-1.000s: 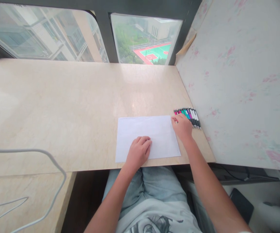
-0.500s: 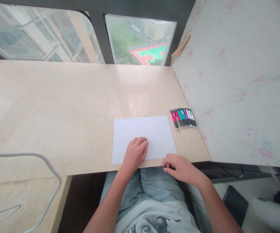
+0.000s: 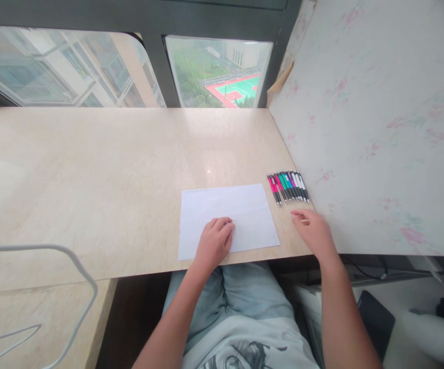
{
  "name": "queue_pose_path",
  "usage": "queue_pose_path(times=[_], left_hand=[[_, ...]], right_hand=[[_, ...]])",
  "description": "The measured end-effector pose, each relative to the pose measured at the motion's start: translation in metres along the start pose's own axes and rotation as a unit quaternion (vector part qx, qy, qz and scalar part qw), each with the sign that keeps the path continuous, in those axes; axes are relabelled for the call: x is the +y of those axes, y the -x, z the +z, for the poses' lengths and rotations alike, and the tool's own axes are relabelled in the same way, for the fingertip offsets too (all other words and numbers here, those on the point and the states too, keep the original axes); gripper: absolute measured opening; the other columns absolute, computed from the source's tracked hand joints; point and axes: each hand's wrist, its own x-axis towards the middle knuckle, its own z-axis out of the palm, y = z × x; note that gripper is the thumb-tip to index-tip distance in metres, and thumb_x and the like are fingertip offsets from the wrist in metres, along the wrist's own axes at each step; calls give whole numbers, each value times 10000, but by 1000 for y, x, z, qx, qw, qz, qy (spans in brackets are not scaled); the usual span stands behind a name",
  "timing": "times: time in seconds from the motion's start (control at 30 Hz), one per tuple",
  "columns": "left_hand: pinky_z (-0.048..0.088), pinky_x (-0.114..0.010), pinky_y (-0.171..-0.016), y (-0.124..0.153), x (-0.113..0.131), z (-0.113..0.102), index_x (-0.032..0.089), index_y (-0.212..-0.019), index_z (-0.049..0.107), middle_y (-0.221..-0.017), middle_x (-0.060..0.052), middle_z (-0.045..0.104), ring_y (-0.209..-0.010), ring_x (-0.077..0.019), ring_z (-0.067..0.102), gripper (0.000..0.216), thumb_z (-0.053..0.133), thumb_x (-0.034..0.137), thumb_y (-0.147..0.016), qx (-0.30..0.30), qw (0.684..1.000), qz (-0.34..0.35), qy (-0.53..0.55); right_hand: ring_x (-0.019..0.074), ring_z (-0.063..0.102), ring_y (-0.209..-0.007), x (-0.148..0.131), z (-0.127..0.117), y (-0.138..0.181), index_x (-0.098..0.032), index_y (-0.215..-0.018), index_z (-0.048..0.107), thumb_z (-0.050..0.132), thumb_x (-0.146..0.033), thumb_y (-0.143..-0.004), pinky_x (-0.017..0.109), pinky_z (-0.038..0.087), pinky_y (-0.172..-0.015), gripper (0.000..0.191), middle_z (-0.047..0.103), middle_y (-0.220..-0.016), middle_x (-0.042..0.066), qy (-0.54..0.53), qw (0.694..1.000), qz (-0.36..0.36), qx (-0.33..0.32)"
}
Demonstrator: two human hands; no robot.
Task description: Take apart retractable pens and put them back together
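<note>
Resting on the paper (image 3: 241, 207), the left hand (image 3: 215, 240) is half-curled; the right hand (image 3: 315, 233) sits bent-fingered, nearer than the pens (image 3: 289, 185) at right. Either gripping? Can't tell! Those pens look light, stiff, best pinched mid-barrel.

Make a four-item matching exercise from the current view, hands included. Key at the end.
1. left hand
2. right hand
3. pens
4. sports court

A. outdoors, seen through the window
B. on the paper
C. side by side in a row, off the paper
D. at the near side of the row, fingers curled, off the paper

Pairs: 1-B, 2-D, 3-C, 4-A
</note>
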Motion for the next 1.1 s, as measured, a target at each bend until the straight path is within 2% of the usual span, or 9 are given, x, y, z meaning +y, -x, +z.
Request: queue_pose_path(times=[0.1, 0.17, 0.3, 0.43, 0.57, 0.73, 0.87, 0.97, 1.1], left_hand=[[504, -408, -887, 0, 0, -1, 207, -1064, 657, -1143, -93, 672, -1011, -245, 595, 211, 500, 148, -936, 3, 1000, 1, 0], [497, -410, -887, -1, 1, -1, 210, -1077, 657, -1144, -95, 673, -1018, -246, 595, 222, 500, 146, -933, 0, 1000, -1, -4], [475, -426, -887, -3, 3, -3, 205, -1094, 646, -1158, -99, 667, -1039, -259, 583, 232, 491, 146, -932, -19, 999, -5, -27], [463, -442, -881, -5, 9, -8, 221, -1122, 629, -1224, -113, 623, -1077, -278, 561, 245, 524, 161, -909, -58, 997, -11, -56], [453, -471, -914, -3, 15, -13, 231, -1176, 598, -1318, -125, 569, -1141, -300, 527, 285, 550, 196, -897, -92, 993, -8, -70], [441, -485, -956, 1, 17, -14, 210, -1204, 587, -1350, -135, 548, -1181, -311, 506, 292, 514, 221, -922, -93, 994, -17, -64], [441, -482, -975, 2, 14, -14, 212, -1219, 587, -1358, -131, 541, -1197, -308, 497, 312, 529, 224, -913, -92, 995, -11, -37], [444, -486, -977, 2, 11, -14, 220, -1223, 588, -1359, -130, 539, -1199, -305, 496, 316, 533, 226, -912, -90, 995, -12, -29], [444, -484, -981, 2, 11, -14, 213, -1216, 593, -1357, -132, 540, -1199, -303, 493, 307, 531, 227, -916, -91, 995, -12, -25]], right_hand=[[316, 570, -1143, 14, 5, -34, -119, -1148, 646, 519, -380, -871, 458, 423, -1012, 401, 652, -1198, 184, 98, 990, -4, 105], [346, 526, -1198, 13, 10, -52, -88, -1252, 578, 526, -466, -880, 472, 401, -1017, 532, 605, -1258, 227, 140, 983, 4, 120], [361, 526, -1175, -7, 17, -79, -86, -1341, 488, 541, -572, -873, 458, 395, -973, 676, 579, -1240, 234, 192, 977, 35, 88], [375, 498, -1216, -24, 23, -95, -109, -1337, 483, 514, -585, -889, 454, 387, -967, 655, 553, -1275, 240, 212, 973, 80, 50], [383, 501, -1227, -26, 23, -101, -126, -1355, 457, 480, -627, -888, 472, 393, -971, 686, 545, -1289, 241, 212, 971, 106, 31], [392, 484, -1249, -28, 26, -106, -112, -1384, 418, 529, -686, -836, 481, 385, -987, 801, 527, -1308, 250, 213, 970, 120, 5], [421, 445, -1276, -36, 37, -109, -59, -1417, 381, 603, -708, -776, 513, 351, -1021, 939, 466, -1357, 295, 251, 958, 136, 12], [425, 444, -1265, -40, 43, -111, -38, -1421, 368, 617, -681, -775, 526, 356, -1018, 945, 459, -1352, 307, 266, 955, 131, 19], [406, 456, -1265, -39, 42, -119, -29, -1390, 384, 633, -463, -818, 516, 395, -1002, 760, 481, -1334, 300, 258, 954, 150, 28]])
